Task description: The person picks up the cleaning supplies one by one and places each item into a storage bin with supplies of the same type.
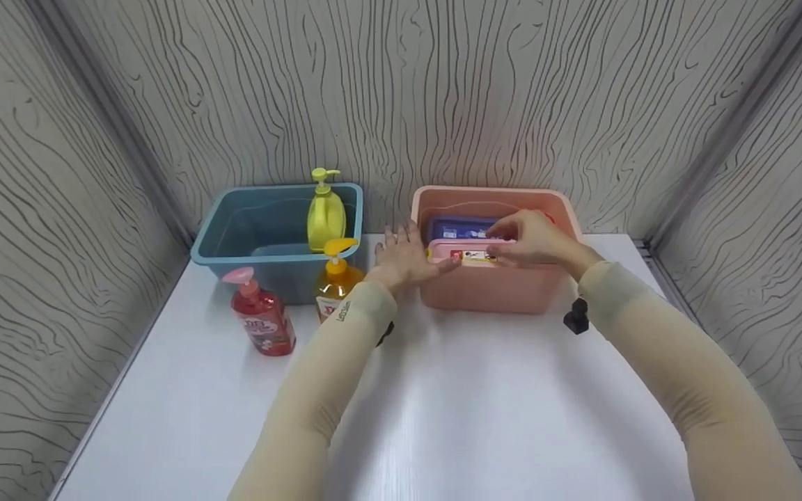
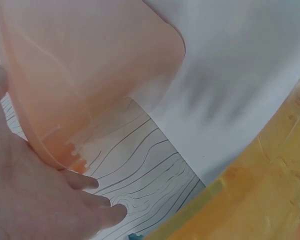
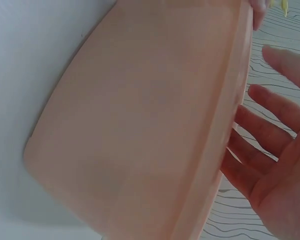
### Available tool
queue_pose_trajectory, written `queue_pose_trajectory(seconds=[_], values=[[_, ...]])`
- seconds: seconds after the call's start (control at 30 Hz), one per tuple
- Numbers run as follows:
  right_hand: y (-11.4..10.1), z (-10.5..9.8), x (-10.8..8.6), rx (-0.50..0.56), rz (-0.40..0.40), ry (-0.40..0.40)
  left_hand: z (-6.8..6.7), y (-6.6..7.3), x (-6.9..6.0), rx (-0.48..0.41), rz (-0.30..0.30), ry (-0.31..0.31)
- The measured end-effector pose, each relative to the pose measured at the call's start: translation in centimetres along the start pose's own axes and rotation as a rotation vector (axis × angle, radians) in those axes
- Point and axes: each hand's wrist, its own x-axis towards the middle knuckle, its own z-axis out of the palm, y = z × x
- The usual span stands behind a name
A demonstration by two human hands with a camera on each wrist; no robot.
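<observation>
My left hand point(image 1: 401, 263) lies against the left side of the pink bin point(image 1: 488, 296), fingers spread outside it and thumb reaching over the rim. In the left wrist view the fingers point(image 2: 97, 212) extend straight. Over the bin's right part is my right hand point(image 1: 530, 236), its fingers loosely bent. The right wrist view shows those fingers point(image 3: 267, 132) spread near the rim, with nothing visible between them. Inside the bin stand a pink pack point(image 1: 470, 255) with a label and, behind it, a blue-purple pack point(image 1: 457, 228). The right fingertips are close to both; contact cannot be told.
A blue bin point(image 1: 234, 259) at the left holds a yellow pump bottle point(image 1: 326, 219). In front of it stand a red pump bottle point(image 1: 264, 323) and an orange pump bottle point(image 1: 337, 275), the latter partly hidden by the left sleeve. Patterned walls point(image 1: 387, 90) enclose the white table point(image 1: 470, 417).
</observation>
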Motion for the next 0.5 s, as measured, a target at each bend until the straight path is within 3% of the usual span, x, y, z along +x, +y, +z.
queue_pose_trajectory(seconds=[0.3,0.5], values=[[-0.4,-1.5,-1.0,-0.018,-0.011,0.019,-1.2,0.8,-1.2,0.077,0.007,0.005],[-0.9,-2.1,-1.9,-0.062,-0.062,0.02,-2.4,2.0,-2.6,0.213,0.106,0.032]])
